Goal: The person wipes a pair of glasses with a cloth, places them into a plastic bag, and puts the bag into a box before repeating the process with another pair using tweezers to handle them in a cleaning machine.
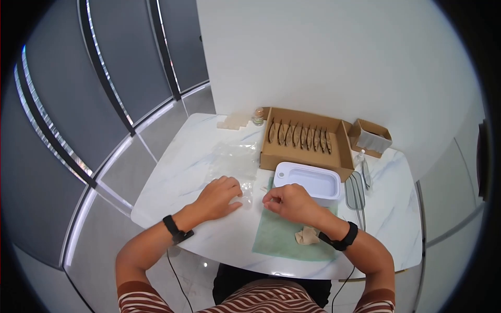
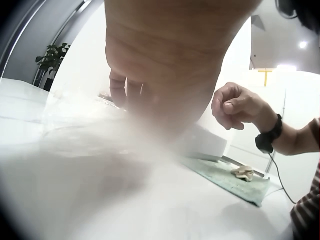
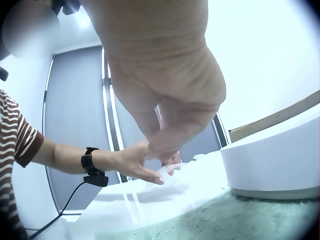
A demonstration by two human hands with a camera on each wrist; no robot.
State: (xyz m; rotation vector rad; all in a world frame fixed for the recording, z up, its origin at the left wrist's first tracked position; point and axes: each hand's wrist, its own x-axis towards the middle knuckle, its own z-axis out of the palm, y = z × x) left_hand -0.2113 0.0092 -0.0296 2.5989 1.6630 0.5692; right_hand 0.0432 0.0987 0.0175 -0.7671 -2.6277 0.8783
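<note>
My left hand (image 1: 219, 199) rests on clear plastic bags (image 1: 235, 161) at the table's middle, its fingers relaxed and thumb extended. The right wrist view shows the left hand's (image 3: 132, 161) fingertips at the crinkled plastic (image 3: 172, 182). My right hand (image 1: 295, 203) hovers over a green cloth (image 1: 282, 235), in front of a white basin (image 1: 308, 180). In the left wrist view the right hand's (image 2: 240, 106) fingers are curled toward the thumb, with nothing visible between them. A crumpled beige cloth (image 1: 307, 236) lies below the right wrist.
A cardboard box (image 1: 308, 157) holding several dark slender items stands behind the basin. Farther right are a smaller carton (image 1: 371, 136), a small bottle (image 1: 359, 156) and grey-rimmed metal racks (image 1: 355, 192). A glass jar (image 1: 258, 117) and pale pieces (image 1: 235, 122) sit at the back left.
</note>
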